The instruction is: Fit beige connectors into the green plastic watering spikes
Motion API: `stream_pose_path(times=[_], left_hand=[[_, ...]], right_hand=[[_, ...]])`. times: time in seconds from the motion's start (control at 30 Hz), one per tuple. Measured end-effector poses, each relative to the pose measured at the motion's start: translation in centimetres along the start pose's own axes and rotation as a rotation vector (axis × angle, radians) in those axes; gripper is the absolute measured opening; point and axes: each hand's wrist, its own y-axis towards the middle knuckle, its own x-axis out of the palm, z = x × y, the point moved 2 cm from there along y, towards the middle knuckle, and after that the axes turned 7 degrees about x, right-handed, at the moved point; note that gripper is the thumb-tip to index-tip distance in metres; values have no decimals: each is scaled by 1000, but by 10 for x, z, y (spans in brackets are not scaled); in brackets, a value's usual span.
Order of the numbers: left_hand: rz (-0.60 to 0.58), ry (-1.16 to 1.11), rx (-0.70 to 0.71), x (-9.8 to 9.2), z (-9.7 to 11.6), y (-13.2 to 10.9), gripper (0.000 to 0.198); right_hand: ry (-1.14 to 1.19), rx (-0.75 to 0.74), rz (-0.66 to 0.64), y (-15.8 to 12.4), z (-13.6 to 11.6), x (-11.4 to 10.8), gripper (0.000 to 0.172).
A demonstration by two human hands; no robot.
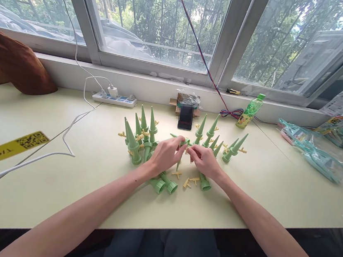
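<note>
Close together over the middle of the table, both hands work on one green plastic watering spike [179,163], its tip pointing down. My left hand [167,154] is closed around its upper part. My right hand [205,161] pinches a small yellow valve [187,149] against the spike; whether it is seated I cannot tell. Below the hands lie loose yellow valves [194,180]. Several green spikes with yellow valves stand upright on the left [132,142] and behind my right hand [211,131]. Green spikes with open ends toward me [170,185] lie near my left wrist.
A phone [185,117] leans on a small box at the back. To its right stands a green-capped bottle [250,111]. A power strip [114,99] sits by the window, its white cable [70,149] crossing the left side. Bagged teal items [315,152] lie far right.
</note>
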Motion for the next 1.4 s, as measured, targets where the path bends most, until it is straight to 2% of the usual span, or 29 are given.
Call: stream_pose_path(times=[0.13, 0.27, 0.53, 0.87, 1.1, 1.4], left_hand=[[9, 6, 6, 0, -1, 0, 16], [7, 13, 7, 1, -1, 0, 16], [-21, 7, 2, 1, 1, -1, 17], [3, 28, 30, 1, 2, -1, 21], [-14, 39, -3, 2, 1, 0, 18], [-30, 48, 18, 0, 3, -1, 26]], right_hand=[[5, 10, 21, 0, 1, 0, 27], [8, -12, 13, 0, 1, 0, 25], [-6, 23, 12, 1, 4, 1, 38], [-17, 49, 39, 2, 4, -1, 42], [-15, 37, 70, 1, 5, -1, 24], [-7, 34, 48, 1, 4, -1, 24]])
